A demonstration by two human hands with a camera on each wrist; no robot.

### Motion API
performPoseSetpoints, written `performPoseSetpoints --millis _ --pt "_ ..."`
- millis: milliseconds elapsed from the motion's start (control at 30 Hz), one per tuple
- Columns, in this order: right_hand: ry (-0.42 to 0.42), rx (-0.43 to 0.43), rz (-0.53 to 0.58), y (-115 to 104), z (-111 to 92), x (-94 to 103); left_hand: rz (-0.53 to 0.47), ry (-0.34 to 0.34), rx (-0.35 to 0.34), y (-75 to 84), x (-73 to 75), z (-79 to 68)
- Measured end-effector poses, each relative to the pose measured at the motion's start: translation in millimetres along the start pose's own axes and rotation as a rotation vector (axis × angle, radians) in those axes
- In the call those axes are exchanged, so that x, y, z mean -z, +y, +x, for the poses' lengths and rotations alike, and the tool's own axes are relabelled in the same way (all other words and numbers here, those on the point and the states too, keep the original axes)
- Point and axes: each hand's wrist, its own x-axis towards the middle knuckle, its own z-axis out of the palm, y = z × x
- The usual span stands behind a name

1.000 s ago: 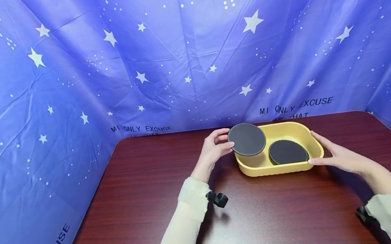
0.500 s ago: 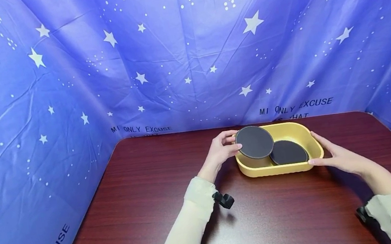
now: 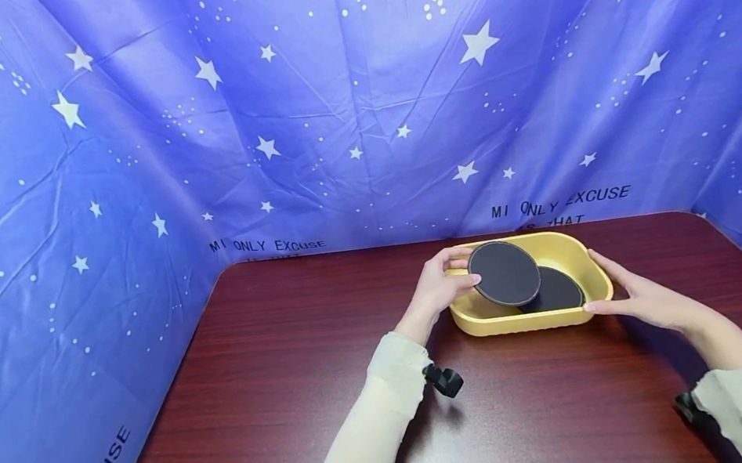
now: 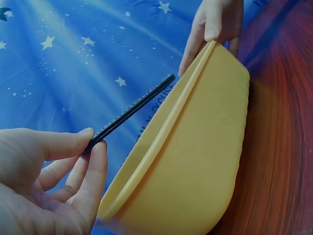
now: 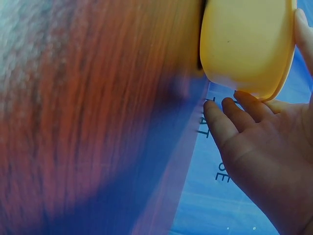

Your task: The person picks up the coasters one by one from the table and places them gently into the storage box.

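Note:
My left hand (image 3: pixel 437 287) pinches a round black coaster (image 3: pixel 503 274) by its edge, between thumb and fingers. This coaster is tilted over the left part of a yellow plastic bin (image 3: pixel 526 323). In the left wrist view the held coaster (image 4: pixel 129 113) shows edge-on, with light stitching, apart from the bin's outer wall (image 4: pixel 195 142). A second black coaster (image 3: pixel 560 290) lies inside the bin, partly hidden behind the held one. My right hand (image 3: pixel 647 299) rests against the bin's right end, its fingers extended along the wall and the thumb at the front corner.
The bin stands on a reddish-brown wooden table (image 3: pixel 260 405), near its back edge. A blue curtain (image 3: pixel 323 96) with white stars hangs behind and at both sides. A black wrist strap (image 3: pixel 444 379) sticks out from the left sleeve.
My left hand has moved right and slightly down with the coaster, which now covers more of the coaster in the bin. The right hand and the bin have stayed in place.

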Motion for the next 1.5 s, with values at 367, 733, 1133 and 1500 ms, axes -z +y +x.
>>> performPoseSetpoints --millis 367,733,1133,1500 --pt "0.007 0.006 0.005 -1 0 -0.1 0.09 -0.009 -0.006 -3.2 -16.6 7.3" --pt "-0.005 -0.001 0.001 -1 1 0.2 0.274 0.027 -0.045 -2.0 -31.8 8.1" --pt "-0.001 -0.004 -0.001 -1 0 -0.4 0.414 0.051 0.001 -1.4 -42.0 7.0" --pt "-0.001 -0.006 -0.011 -3 -1 0.1 0.372 -0.004 0.071 -6.7 -50.1 9.7"
